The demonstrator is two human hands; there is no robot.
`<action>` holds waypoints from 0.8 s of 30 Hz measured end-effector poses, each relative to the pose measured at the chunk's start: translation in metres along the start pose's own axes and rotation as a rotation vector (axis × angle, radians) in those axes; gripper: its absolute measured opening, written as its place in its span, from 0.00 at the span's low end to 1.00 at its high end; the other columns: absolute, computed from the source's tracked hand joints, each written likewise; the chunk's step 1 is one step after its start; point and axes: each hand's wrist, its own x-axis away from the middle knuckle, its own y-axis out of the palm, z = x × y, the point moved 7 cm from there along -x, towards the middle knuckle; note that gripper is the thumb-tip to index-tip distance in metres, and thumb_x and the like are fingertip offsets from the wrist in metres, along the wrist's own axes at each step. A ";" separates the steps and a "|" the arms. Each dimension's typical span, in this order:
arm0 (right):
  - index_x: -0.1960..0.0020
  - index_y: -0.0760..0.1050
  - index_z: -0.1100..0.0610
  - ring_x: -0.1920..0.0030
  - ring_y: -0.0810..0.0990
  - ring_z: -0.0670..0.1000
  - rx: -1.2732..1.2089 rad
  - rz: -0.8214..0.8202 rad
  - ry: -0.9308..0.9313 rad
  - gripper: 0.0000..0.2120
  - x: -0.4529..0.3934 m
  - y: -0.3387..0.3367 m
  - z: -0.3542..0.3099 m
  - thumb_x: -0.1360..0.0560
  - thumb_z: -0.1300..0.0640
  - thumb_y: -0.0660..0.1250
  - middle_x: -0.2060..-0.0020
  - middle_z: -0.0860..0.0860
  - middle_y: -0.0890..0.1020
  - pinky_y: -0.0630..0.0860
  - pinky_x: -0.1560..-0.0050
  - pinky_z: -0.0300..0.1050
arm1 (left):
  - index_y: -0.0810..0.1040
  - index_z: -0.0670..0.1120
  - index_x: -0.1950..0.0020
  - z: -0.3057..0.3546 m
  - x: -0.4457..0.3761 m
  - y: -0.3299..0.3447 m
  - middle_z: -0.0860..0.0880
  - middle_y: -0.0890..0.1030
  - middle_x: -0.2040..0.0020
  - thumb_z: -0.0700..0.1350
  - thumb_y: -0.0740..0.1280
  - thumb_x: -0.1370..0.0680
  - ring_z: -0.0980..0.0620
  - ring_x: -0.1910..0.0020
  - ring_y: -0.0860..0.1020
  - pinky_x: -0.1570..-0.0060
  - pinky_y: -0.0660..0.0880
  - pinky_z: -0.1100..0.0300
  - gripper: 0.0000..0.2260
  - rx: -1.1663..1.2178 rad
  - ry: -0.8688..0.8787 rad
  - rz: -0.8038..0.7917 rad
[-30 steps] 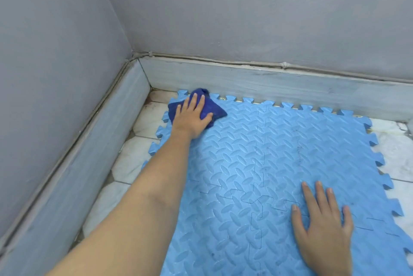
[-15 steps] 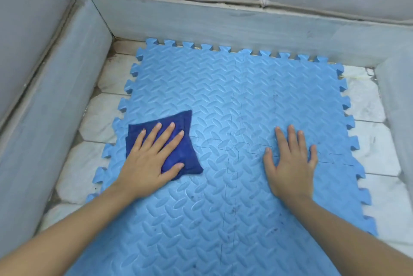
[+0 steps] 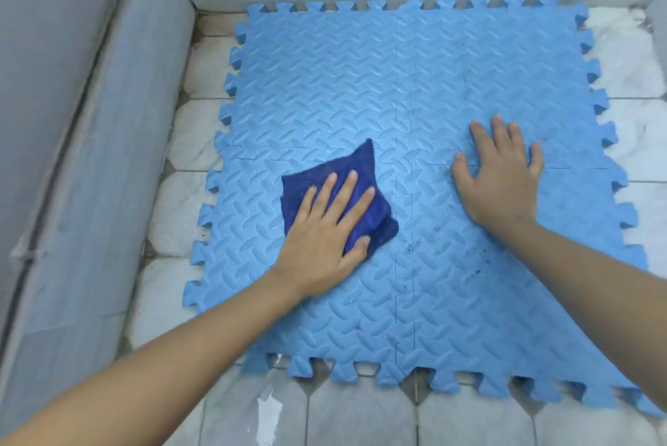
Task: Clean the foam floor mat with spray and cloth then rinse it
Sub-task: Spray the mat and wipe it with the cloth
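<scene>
We note the left hand (image 3: 325, 229) spread flat on the cloth (image 3: 361, 175) on the mat (image 3: 325, 84), the right hand (image 3: 501, 175) spread flat on the mat alone.

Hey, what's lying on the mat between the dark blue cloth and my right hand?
Nothing. In the head view, only bare foam mat with a tile seam separates the cloth from the right hand.
</scene>
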 end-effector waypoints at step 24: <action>0.21 0.56 0.50 0.21 0.45 0.55 -0.218 -0.308 -0.064 0.31 0.013 -0.013 0.006 0.20 0.44 0.61 0.20 0.55 0.50 0.41 0.24 0.60 | 0.51 0.55 0.22 -0.034 0.123 0.011 0.52 0.48 0.21 0.62 0.48 0.22 0.51 0.22 0.47 0.25 0.49 0.51 0.29 0.002 -0.245 0.028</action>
